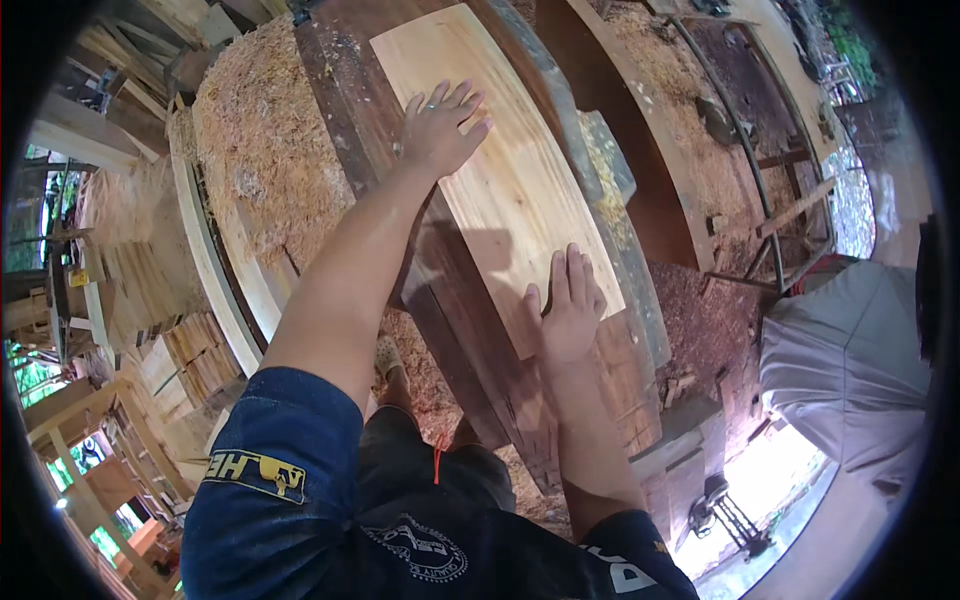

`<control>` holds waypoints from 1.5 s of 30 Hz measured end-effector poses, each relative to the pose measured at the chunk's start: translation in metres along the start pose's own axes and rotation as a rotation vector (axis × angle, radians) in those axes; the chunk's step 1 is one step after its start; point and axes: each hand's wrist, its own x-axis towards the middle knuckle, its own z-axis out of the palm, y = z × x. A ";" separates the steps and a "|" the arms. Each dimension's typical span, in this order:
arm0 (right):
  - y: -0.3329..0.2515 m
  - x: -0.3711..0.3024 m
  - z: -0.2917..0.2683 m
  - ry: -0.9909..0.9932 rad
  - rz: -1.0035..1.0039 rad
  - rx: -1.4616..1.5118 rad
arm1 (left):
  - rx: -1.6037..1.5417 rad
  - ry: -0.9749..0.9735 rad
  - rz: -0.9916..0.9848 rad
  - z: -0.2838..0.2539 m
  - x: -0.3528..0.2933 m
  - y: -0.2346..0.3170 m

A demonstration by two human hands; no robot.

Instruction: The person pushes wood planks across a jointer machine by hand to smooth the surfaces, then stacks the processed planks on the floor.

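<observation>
A pale, smooth wooden board [510,190] lies lengthwise on a dark wooden workbench [440,270] in front of me. My left hand [440,130] rests on the board's left edge towards its far half, fingers spread, with a ring on one finger. Near the board's close end, my right hand [570,310] lies flat on it, fingers stretched forward and close together, thumb apart. Neither hand grips anything. Shadows of my arm and head fall across the board and bench.
A big heap of wood shavings [265,140] rises left of the bench, beside long planks [215,250]. On the right are a brown panel [640,140], a metal frame [770,130] and a grey cover [850,360]. Stacked timber [190,360] stands farther left.
</observation>
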 end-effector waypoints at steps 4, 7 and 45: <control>-0.026 0.047 0.019 0.046 -0.016 0.006 | -0.006 -0.022 -0.024 -0.003 0.038 -0.038; -0.044 0.082 0.031 0.071 -0.036 -0.011 | -0.030 -0.016 -0.026 -0.005 0.069 -0.064; -0.166 0.337 0.122 0.027 -0.060 -0.029 | -0.081 0.125 0.078 -0.020 0.273 -0.262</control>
